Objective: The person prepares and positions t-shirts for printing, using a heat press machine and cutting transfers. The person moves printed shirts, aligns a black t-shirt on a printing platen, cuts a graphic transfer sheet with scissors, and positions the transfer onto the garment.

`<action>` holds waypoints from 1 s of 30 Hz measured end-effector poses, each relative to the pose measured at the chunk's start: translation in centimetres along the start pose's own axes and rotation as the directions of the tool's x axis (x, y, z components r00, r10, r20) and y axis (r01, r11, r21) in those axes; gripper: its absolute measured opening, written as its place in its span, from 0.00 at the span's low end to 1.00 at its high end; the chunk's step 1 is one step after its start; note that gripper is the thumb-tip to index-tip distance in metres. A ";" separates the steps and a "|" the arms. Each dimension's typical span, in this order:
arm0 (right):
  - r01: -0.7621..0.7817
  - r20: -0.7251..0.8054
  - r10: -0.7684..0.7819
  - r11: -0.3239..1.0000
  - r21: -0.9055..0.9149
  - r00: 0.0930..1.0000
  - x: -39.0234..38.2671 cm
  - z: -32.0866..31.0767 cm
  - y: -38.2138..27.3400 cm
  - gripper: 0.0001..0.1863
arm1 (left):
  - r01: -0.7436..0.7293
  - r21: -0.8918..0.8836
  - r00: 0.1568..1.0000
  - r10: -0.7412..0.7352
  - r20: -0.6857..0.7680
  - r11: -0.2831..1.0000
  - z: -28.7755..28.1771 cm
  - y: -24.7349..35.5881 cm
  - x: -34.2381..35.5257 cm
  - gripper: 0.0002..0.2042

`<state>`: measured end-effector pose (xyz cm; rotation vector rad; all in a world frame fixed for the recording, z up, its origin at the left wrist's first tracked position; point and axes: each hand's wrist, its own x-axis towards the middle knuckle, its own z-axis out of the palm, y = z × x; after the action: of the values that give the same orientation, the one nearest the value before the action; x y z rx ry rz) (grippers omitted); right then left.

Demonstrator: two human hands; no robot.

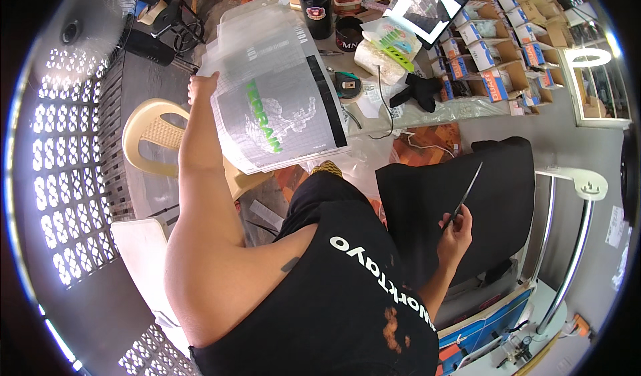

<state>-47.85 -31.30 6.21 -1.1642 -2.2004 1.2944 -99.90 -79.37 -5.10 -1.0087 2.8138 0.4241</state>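
Observation:
My left hand point(202, 88) pinches the left edge of a translucent printed film sheet point(294, 136). The sheet carries a grey figure and green lettering, and it lies over other sheets at the table's near edge. Out to the right, my right hand point(455, 232) grips a slim tool with a dark handle and a long pointed blade point(471, 184). Its tip points up and away from me. I cannot tell whether it is a knife or closed scissors. The blade is in the air, apart from the film.
On the table stand a black bottle point(315, 6), a tape measure point(348, 86), a black cloth point(417, 92) and a lit screen point(431, 6). Cardboard bins point(494, 76) line the right. A black-covered board point(461, 209) is below my right hand; a cream chair point(157, 136) stands left.

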 end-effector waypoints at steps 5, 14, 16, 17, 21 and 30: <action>0.028 0.103 -0.019 0.996 -0.086 0.995 1.1 3.8 -1.6 0.21 | -0.190 -0.100 0.982 0.190 -0.012 0.977 3.5 -4.8 11.3 0.36; 0.026 0.142 -0.015 0.996 -0.080 0.990 0.9 5.8 -1.0 0.21 | -0.025 -0.702 0.991 0.111 0.077 0.711 3.4 -4.6 14.0 0.16; 0.041 0.137 -0.026 0.993 -0.108 0.990 0.6 5.3 -1.1 0.21 | -0.033 -0.881 0.993 0.117 0.025 0.471 1.9 -3.3 10.2 0.12; 0.046 0.136 -0.030 0.992 -0.118 0.990 0.5 4.9 -1.0 0.21 | -0.043 -0.941 0.994 0.113 -0.005 0.335 1.2 -2.9 8.9 0.10; 0.108 0.111 -0.096 0.988 -0.106 0.989 -0.1 3.1 -0.2 0.21 | -0.193 -0.966 0.964 0.215 -0.154 0.173 -1.2 -5.7 11.5 0.05; 0.046 -0.036 -0.044 0.996 0.071 0.998 -3.2 1.7 3.9 0.20 | -0.373 -0.877 0.903 0.337 -0.268 0.303 -13.3 -2.1 4.2 0.08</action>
<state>-45.11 -33.79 2.36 -1.0958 -2.1247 1.3138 -102.10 -87.47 6.20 -0.3570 2.6643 2.2458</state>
